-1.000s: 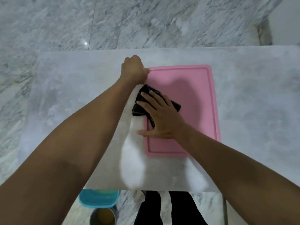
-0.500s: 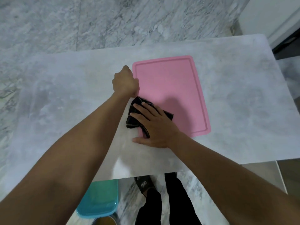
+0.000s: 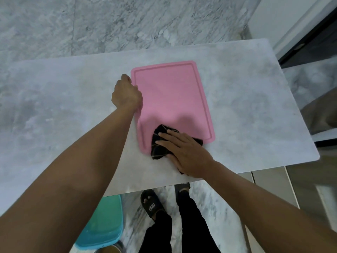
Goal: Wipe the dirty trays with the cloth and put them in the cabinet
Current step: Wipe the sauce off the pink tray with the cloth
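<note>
At the far left and bottom of the view, the left forearm reaches across the pale marble table [image 3: 54, 99] toward its middle. Under the table's near edge, on the marble floor, sits a teal plastic container [image 3: 104, 223], and just below it the rim of a round vessel shows, too cut off to tell more. The left hand [image 3: 126, 94] is curled into a loose fist with its knuckles up, resting against the left long edge of the pink tray [image 3: 171, 92], near the far corner; whether its fingers actually grip the rim cannot be told, since they are tucked under the hand. The tray lies flat on the table, a rectangle with a raised border, its long sides running away from the person and slightly slanted to the right. On its near end lies a dark cloth [image 3: 158, 145] with thin light stripes, bunched up, overlapping the tray's near edge and spilling onto the table. The right hand [image 3: 184, 152] lies flat on the cloth, fingers spread and pointing left, palm pressing down. Below the table, black trousers and a black slide sandal [image 3: 150, 202] stand on the floor. At the right edge, a dark doorway and a white wall show.
</note>
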A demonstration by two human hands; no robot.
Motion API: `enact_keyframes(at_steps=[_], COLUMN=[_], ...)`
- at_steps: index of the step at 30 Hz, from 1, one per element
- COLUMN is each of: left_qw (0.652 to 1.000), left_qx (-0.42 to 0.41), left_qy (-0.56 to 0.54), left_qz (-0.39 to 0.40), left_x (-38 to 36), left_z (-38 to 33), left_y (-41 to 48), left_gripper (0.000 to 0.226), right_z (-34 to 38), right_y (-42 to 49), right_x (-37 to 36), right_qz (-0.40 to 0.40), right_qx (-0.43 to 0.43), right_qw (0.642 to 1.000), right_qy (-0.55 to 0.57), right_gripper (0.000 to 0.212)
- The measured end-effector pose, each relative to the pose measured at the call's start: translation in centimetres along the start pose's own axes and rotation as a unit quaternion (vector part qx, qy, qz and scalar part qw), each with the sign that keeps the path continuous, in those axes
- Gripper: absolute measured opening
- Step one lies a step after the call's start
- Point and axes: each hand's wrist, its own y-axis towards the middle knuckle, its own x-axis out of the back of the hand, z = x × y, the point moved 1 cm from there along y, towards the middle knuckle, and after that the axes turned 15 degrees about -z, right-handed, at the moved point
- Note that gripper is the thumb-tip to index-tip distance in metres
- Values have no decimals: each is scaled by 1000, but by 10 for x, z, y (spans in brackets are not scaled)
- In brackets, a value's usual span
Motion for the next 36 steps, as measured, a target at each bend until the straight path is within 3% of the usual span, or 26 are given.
enact_keyframes(at_steps=[4,8,13,16,18,20,23,26,29,32,34,36], left_qw=[1000,1000,1000,999,999,999,999,999,997,986,981,981], left_qx=[-4,-2,3,9,8,4,10,16,63,120,133,130], left_qy=[11,19,31,33,36,40,45,21,14,51,51,31], left_qz=[-8,-8,-7,-5,-6,-1,18,36,53,103,133,141], left_x=[0,1,5,6,7,7,7,13,25,36,41,45], left_z=[-3,-5,-8,-6,-7,-7,-7,-8,-10,-10,-12,-13], left_y=[-3,-4,-4,-5,-9,-13,-19,-26,-30,-36,-41,-43], left_gripper=[21,21,23,26,27,28,36,45,45,40,35,24], right_z=[-33,-61,-84,-120,-150,-176,-199,-202,-189,-162,-144,-129], right_y=[-31,-50,-46,-40,-35,-24,-11,-8,17,50,69,85], right_x=[25,47,70,105,127,136,131,116,114,109,100,95], right_qz=[8,-33,79,-36,-113,-141,-92,28,-12,-65,-42,-9], right_qx=[-15,9,21,-100,-205,-288,-391,-461,-496,-381,-394,-466], right_qw=[998,996,993,993,971,944,911,884,863,912,917,884], right_qy=[-60,-87,-90,-47,-48,-74,-89,-74,-96,-137,-49,36], right_gripper=[50,45,64,64,55,52,53,64,64,39,26,27])
